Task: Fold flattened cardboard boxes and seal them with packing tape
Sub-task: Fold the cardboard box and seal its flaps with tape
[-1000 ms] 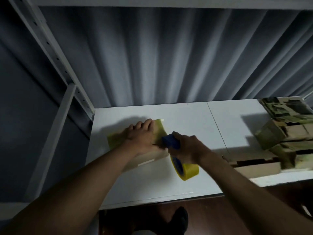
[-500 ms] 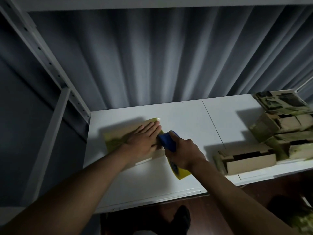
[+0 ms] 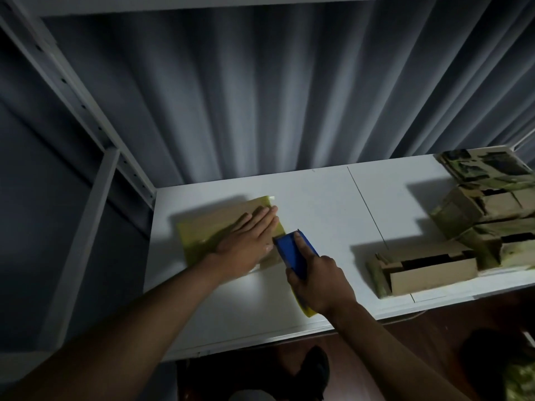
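- Head view: the left hand [image 3: 249,241] is laid flat, fingers straight and together, on top of the cardboard box [image 3: 220,227], which is pressed against the white bench [image 3: 318,204] near its left edge.
- The right hand [image 3: 318,282] is curled round the blue tape dispenser [image 3: 295,253], with the forefinger stretched along its top; the dispenser's front end is set against the right side of the box, just beside the left thumb.
- Yellow tape is seen along the left and far edges of the box.
- The tape roll [image 3: 307,309] is mostly covered by the right hand; only a yellow sliver shows under the wrist.
- Near the right edge of the bench, well apart from the hands, a pile of folded boxes [image 3: 477,227] is stacked; its right side is cut off by the frame, and its prints are too blurred to read.
- A grey curtain [image 3: 289,96] hangs behind the far edge.
- A dark shoe [image 3: 315,371] is dimly seen below the near edge.
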